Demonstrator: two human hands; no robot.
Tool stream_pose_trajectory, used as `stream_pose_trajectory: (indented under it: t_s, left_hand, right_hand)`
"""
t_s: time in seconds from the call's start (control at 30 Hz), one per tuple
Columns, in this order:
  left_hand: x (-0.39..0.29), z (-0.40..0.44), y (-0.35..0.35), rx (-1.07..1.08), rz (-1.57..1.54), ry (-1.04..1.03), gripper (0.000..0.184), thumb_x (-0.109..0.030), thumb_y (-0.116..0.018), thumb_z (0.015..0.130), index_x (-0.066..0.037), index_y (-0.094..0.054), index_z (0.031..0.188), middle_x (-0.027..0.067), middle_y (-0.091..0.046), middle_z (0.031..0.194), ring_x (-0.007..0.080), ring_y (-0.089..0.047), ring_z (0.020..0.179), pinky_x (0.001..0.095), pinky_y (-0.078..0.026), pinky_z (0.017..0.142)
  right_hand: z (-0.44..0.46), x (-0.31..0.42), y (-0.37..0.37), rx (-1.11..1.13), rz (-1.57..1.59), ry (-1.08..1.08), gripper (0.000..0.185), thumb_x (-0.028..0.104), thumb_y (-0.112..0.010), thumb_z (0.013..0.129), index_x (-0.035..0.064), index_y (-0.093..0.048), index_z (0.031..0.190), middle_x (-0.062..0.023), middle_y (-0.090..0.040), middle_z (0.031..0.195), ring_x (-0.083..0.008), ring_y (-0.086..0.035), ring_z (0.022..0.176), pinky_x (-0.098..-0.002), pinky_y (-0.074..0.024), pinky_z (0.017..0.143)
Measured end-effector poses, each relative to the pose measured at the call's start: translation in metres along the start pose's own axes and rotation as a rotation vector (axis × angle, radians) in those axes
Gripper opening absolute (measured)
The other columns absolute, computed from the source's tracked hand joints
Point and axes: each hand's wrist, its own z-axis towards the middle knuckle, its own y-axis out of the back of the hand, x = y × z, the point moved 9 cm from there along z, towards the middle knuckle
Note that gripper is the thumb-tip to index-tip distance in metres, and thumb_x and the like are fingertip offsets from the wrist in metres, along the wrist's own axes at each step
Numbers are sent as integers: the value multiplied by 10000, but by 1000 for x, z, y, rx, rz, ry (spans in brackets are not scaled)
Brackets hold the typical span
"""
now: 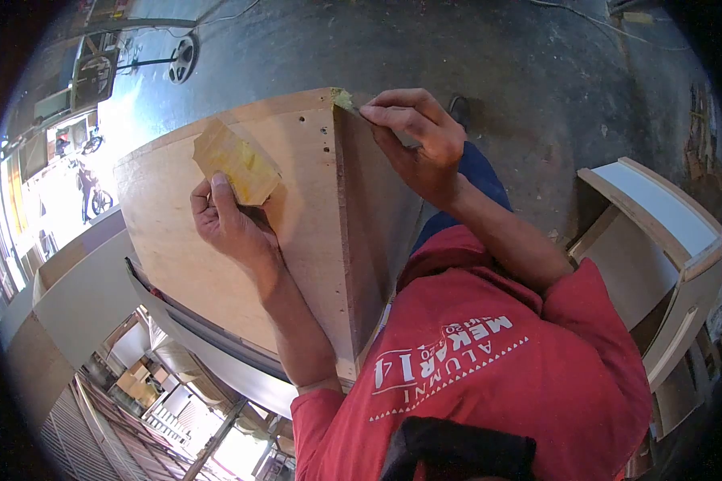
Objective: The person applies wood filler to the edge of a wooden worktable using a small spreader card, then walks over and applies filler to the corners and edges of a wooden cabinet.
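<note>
My left hand (237,228) grips a thin, flat piece of wood (237,164) with yellow paste smeared on its face. Below that piece lies the broad plywood face of a large wooden box (297,216). At the box's top corner, my right hand (417,132) pinches something thin, mostly hidden by the fingers, whose tip is at the corner. A lump of pale yellow-green paste (342,99) sits on that corner. Several small dark holes run along the plywood near the edge.
A curved wooden frame with a white panel (658,200) stands at the right. A round-based stand (183,58) is on the grey floor (297,48) at the upper left. Pale panels (88,309) lie at the left. A person (84,188) and bicycles are in the bright opening.
</note>
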Motion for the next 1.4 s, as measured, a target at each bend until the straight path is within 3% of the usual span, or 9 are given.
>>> stream_pose_trajectory:
  t_s: [0.1, 0.7, 0.87, 1.0, 1.07, 1.13, 1.27, 1.33, 1.4]
  left_hand:
    - [4, 1, 0, 25, -46, 47, 112, -61, -593, 969, 28, -537, 1006, 151, -669, 953, 182, -683, 830, 323, -598, 732]
    - [0, -1, -1, 9, -19, 8, 144, -116, -571, 989, 27, -557, 994, 136, -657, 905, 200, -689, 754, 323, -604, 611]
    - [2, -1, 0, 16, -48, 51, 98, -51, -589, 966, 27, -540, 1000, 138, -668, 947, 169, -674, 845, 317, -590, 761]
    - [4, 0, 0, 23, -34, 41, 101, -54, -593, 966, 27, -541, 997, 138, -667, 949, 164, -671, 848, 316, -589, 768]
    - [1, 0, -1, 0, -12, -2, 136, -126, -589, 979, 8, -564, 964, 122, -664, 851, 179, -676, 675, 281, -562, 515]
    - [0, -3, -4, 23, -61, 53, 125, -106, -590, 975, 14, -558, 986, 120, -667, 864, 162, -672, 683, 272, -567, 544]
    - [-12, -17, -26, 148, -139, 276, 135, -114, -578, 979, 14, -563, 1020, 94, -672, 829, 124, -640, 566, 230, -511, 428]
    - [-14, -27, -34, 228, -214, 344, 129, -126, -576, 979, -6, -579, 1025, 75, -673, 835, 103, -646, 588, 211, -515, 444]
    - [-15, -38, -49, 319, -293, 415, 125, -139, -575, 980, -26, -595, 1029, 55, -674, 842, 82, -652, 610, 192, -518, 460]
  right_hand:
    - [-6, 5, -2, 36, -5, 14, 251, -26, -764, 776, 86, -718, 996, -87, -696, 968, -215, -695, 811, -295, -564, 666]
    - [-7, 10, 2, 76, -11, -40, 266, -44, -765, 763, 75, -712, 995, -98, -693, 948, -220, -692, 823, -303, -553, 689]
    - [-6, 4, 9, 28, -10, -49, 221, -42, -753, 799, 53, -711, 994, -105, -698, 932, -186, -689, 832, -290, -537, 682]
    - [-13, -33, 4, 43, 268, -480, 138, 0, -696, 887, 12, -690, 1025, -65, -680, 973, -144, -663, 872, -300, -555, 717]
    - [-16, -40, 1, 55, 364, -618, 123, 8, -672, 913, -5, -680, 1035, -58, -669, 987, -134, -652, 880, -305, -563, 735]
    - [-24, -44, -7, 35, 665, -933, 117, -2, -624, 940, -24, -662, 1049, -72, -656, 1024, -155, -658, 884, -309, -578, 769]
    - [-1, -15, 2, 65, 592, -667, 207, 27, -713, 868, 58, -694, 1071, -91, -697, 946, -150, -676, 830, -298, -559, 711]
    - [27, 39, 17, 99, 224, -63, 238, 20, -746, 828, 73, -701, 1056, -109, -685, 964, -211, -688, 833, -316, -563, 714]
    - [35, 56, 15, 151, 233, 49, 269, 22, -763, 799, 82, -705, 1055, -108, -680, 987, -232, -690, 852, -325, -568, 712]
